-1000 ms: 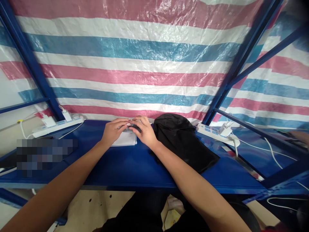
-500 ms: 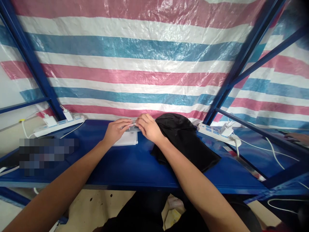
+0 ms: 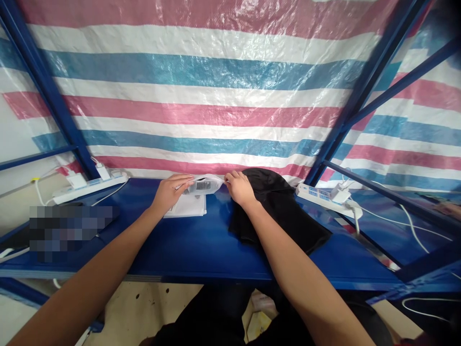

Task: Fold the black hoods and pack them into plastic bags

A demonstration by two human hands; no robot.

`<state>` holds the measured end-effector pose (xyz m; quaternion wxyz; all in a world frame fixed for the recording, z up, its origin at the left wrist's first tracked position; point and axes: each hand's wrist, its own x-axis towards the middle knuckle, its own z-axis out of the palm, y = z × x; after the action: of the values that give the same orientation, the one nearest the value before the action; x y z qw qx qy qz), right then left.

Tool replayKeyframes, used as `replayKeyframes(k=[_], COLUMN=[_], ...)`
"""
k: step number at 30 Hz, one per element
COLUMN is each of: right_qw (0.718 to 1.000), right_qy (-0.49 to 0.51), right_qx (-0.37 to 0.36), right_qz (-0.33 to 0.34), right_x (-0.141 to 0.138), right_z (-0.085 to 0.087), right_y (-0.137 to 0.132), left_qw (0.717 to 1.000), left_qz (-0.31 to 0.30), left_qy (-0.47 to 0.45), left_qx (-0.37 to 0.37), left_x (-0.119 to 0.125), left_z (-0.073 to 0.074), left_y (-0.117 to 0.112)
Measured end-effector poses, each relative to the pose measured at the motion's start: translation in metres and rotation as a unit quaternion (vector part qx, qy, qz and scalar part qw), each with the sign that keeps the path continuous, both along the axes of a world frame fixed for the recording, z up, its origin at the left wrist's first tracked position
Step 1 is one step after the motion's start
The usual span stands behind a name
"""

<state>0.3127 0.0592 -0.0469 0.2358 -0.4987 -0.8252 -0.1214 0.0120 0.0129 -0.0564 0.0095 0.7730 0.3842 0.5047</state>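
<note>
Over the back of the blue table, a clear plastic bag with dark print is stretched between my two hands. Its left end is pinched in my left hand. My right hand has its fingers closed on the right end of the upper edge, which bulges slightly. Below the bag lies a flat whitish plastic packet with small print and a slider at its right corner. Black fabric lies in a heap right beside my right hand, partly behind my wrist.
White power strips with plugs stand at the left and right of the table. A blurred-out object lies at the left. Blue frame posts and a striped sheet close off the back. Another person's hand shows at far right.
My right hand has moved right, away from my left hand, along the bag's upper edge. More of the clear bag and its print now shows between the hands.
</note>
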Motion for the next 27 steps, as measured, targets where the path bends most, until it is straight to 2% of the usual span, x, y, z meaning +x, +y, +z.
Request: replayKeyframes(k=[5, 8, 11, 16, 19, 24, 27], right_qw=[0.999, 0.993, 0.986, 0.972, 0.973, 0.987, 0.989], right_qy=[0.033, 0.045, 0.049, 0.109, 0.102, 0.034, 0.040], right_qx=[0.019, 0.045, 0.032, -0.004, 0.003, -0.001, 0.002], right_qz=[0.027, 0.095, 0.158, 0.209, 0.208, 0.158, 0.140], right_x=[-0.008, -0.014, -0.020, -0.023, -0.023, -0.029, -0.032], right_z=[0.002, 0.003, 0.001, -0.004, -0.007, -0.009, -0.008], right_y=[-0.011, -0.015, -0.016, -0.013, -0.013, -0.020, -0.024], left_qw=[0.998, 0.997, 0.995, 0.993, 0.991, 0.987, 0.984], left_qz=[-0.026, -0.043, -0.052, -0.060, -0.071, -0.104, -0.129], left_qy=[0.061, 0.065, 0.074, 0.084, 0.086, 0.092, 0.086], left_qx=[0.001, 0.015, 0.029, 0.062, 0.067, 0.077, 0.086], left_x=[0.002, 0.003, 0.003, 0.004, 0.006, 0.016, 0.024], left_z=[-0.004, -0.007, -0.009, -0.009, -0.008, -0.008, -0.005], left_y=[0.003, 0.005, 0.007, 0.006, 0.004, 0.001, -0.005])
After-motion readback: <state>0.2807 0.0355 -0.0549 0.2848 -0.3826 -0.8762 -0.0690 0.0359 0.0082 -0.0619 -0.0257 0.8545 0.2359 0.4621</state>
